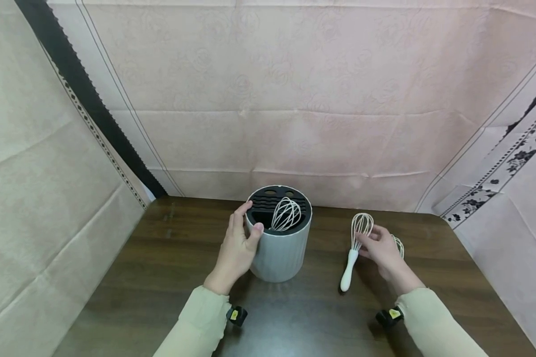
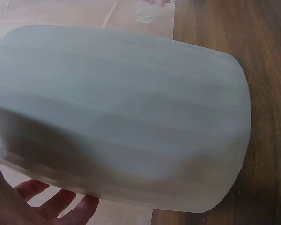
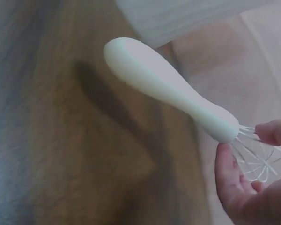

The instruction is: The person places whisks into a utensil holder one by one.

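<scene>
A pale grey ribbed utensil holder with a black slotted lid stands upright on the table. Wire loops of one white whisk stick up out of the lid's large opening. My left hand grips the holder's left side, thumb and fingers spread around it near the rim. In the left wrist view the holder's wall fills most of the picture. To the right, my right hand pinches a second white whisk by its wires, the handle pointing towards me and raised above its shadow.
Behind my right hand, more white wire loops show, the rest hidden by the hand. The dark wooden table reaches back to a pale cloth wall. Another cloth hangs along the left side.
</scene>
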A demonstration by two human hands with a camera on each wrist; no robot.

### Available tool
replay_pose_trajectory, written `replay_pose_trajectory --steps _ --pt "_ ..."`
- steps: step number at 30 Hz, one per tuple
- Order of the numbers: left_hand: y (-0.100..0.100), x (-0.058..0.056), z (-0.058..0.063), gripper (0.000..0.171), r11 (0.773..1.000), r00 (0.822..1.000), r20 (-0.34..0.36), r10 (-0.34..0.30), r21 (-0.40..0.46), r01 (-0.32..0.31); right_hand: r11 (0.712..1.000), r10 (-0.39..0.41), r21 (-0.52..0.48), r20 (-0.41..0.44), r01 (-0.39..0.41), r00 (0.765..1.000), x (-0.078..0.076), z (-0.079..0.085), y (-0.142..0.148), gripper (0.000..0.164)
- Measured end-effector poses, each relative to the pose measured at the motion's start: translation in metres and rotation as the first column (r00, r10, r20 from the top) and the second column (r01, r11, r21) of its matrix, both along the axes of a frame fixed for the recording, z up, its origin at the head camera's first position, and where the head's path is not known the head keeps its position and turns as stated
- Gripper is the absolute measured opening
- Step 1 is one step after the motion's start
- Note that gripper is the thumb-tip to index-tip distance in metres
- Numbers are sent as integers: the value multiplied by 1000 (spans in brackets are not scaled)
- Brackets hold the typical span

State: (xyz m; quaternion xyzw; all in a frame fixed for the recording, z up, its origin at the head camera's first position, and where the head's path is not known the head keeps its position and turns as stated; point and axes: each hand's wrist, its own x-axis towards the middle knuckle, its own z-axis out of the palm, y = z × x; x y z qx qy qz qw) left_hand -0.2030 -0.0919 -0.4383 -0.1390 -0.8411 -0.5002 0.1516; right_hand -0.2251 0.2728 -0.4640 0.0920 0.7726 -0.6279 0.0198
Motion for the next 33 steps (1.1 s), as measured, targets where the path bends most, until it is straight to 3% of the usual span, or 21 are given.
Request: replay_pose_trajectory --steps 4,10,17,22,25,28,33 --pt "0 0 0 58 1000 1000 4 4 -4 -4 1000 17 11 -126 -16 992 4 20 -5 74" --pt "1 1 2 59 1000 1000 21 0 -2 0 997 62 58 -273 -48 960 14 46 -14 72" --pt "0 1 3 58 1000 1000 27 2 -9 -2 996 89 45 -359 -78 929 25 71 -26 69" --pt "-1 1 3 58 1000 1000 24 -1 -3 1 996 62 -30 -436 -83 898 36 94 -35 70" --pt "-1 1 3 58 1000 1000 18 -7 0 7 991 -5 -115 -504 -61 864 41 103 -40 67" --pt "-1 1 2 58 1000 1000 16 -11 2 11 977 -95 -211 -576 -36 812 43 110 -44 64" --pt "-1 0 1 58 1000 1000 19 -9 1 9 917 -259 -397 -650 -29 714 42 119 -51 62"
